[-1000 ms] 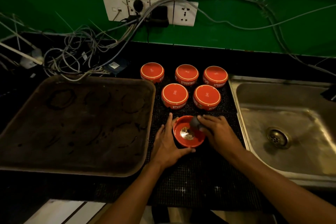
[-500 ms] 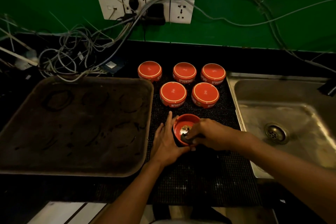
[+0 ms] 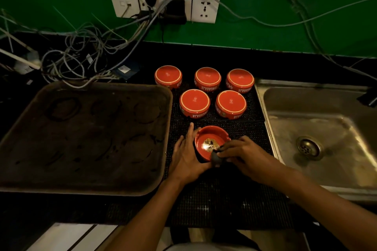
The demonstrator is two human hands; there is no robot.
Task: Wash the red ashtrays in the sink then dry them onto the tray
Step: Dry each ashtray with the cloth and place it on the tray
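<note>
So there's one red ashtray (image 3: 211, 143) sitting right side up on the black mat (image 3: 224, 199), between the tray (image 3: 81, 185) and the sink (image 3: 285, 128). Left hand (image 3: 186, 157) is cupped against its side, fingers mostly straight. Right hand (image 3: 242, 156) is pinching a small dark pad (image 3: 216, 159) at the near rim. Five more ashtrays (image 3: 194, 102) sit upside down just behind it. Wires (image 3: 81, 57) pile up on the desk (image 3: 306, 63) at the back.

Six red ashtrays (image 3: 212, 142), one tray (image 3: 85, 186), one sink (image 3: 314, 120), two hands (image 3: 186, 158).
</note>
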